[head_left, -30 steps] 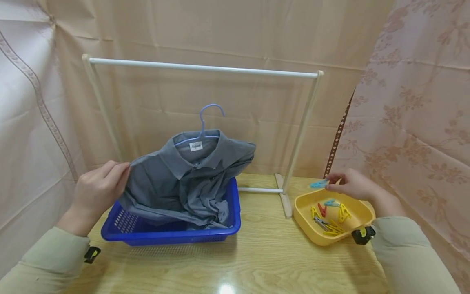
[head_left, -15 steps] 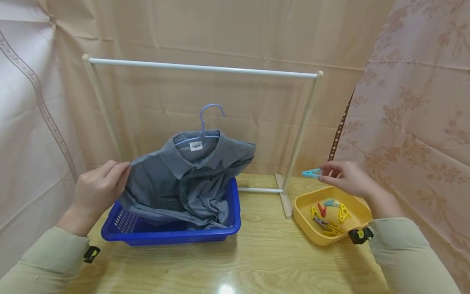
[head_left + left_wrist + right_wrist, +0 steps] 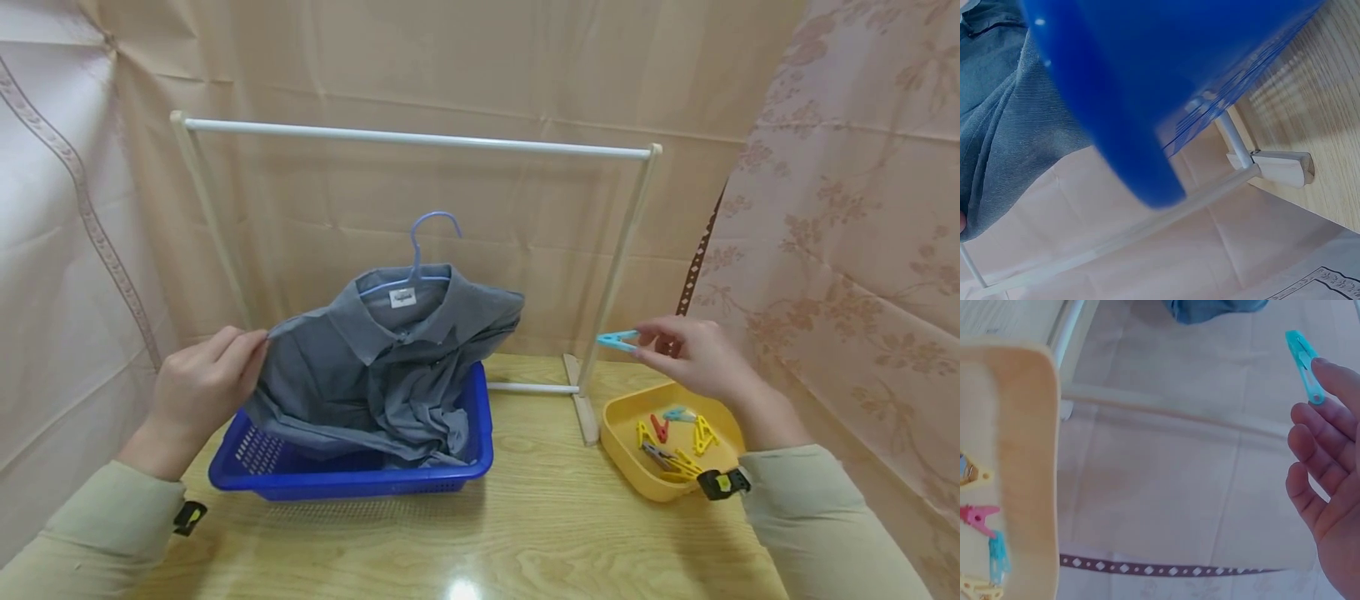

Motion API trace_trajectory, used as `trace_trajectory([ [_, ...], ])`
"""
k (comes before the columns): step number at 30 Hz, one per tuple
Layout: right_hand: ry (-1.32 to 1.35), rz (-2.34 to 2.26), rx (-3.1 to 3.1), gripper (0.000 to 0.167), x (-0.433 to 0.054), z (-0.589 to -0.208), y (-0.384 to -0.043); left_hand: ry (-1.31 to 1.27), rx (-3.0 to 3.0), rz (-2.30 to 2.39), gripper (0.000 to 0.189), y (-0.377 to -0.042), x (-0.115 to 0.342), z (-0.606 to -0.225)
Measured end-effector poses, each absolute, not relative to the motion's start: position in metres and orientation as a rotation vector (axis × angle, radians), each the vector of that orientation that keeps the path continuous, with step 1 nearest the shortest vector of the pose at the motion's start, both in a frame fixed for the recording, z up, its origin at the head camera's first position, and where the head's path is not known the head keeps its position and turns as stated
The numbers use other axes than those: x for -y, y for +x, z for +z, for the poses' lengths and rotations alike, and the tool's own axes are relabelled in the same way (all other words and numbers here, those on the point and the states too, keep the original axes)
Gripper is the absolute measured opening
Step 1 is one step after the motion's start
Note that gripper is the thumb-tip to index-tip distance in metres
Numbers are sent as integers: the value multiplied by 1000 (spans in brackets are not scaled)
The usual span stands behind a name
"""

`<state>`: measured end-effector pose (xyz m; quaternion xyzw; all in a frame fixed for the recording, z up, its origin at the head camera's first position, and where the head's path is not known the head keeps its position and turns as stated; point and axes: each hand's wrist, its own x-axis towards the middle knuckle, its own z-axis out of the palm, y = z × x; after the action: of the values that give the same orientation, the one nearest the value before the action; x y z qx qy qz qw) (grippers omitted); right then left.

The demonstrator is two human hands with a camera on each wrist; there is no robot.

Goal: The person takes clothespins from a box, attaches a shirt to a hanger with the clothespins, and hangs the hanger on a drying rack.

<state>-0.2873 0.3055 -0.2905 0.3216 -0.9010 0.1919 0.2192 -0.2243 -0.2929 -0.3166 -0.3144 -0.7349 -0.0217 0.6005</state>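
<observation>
My left hand (image 3: pixel 206 375) pinches the shoulder of a grey collared shirt (image 3: pixel 322 367) and holds it stretched out to the left. Inside the collar sits a light-purple hanger (image 3: pixel 416 250), its hook pointing up and on no rod. The shirt's lower part lies bunched in a blue basket (image 3: pixel 352 485). To the right, my right hand (image 3: pixel 693 358) pinches a light-blue clothespin (image 3: pixel 617 340) between thumb and fingers, above and left of the yellow bin (image 3: pixel 637 479). In the right wrist view the same clothespin (image 3: pixel 1305 365) stands out past the fingertips.
A drying rack with a white top rod (image 3: pixel 420 140) stands behind the basket, its wooden foot (image 3: pixel 582 408) between basket and bin. Several clothespins lie in the bin, among them a red one (image 3: pixel 659 427) and a light-blue one (image 3: pixel 679 415). Cloth hangs behind and at both sides.
My right hand has lifted the light-blue clothespin up from over the bin and carried it left toward the rack's right post. The left hand keeps its hold on the shirt.
</observation>
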Motion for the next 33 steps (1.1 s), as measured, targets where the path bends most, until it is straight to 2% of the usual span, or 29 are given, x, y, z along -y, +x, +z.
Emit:
trace_trajectory([
  [33,1201,642,2066,31,-218,-283,-291,-753,1716,-35,30,-221,290,-313],
])
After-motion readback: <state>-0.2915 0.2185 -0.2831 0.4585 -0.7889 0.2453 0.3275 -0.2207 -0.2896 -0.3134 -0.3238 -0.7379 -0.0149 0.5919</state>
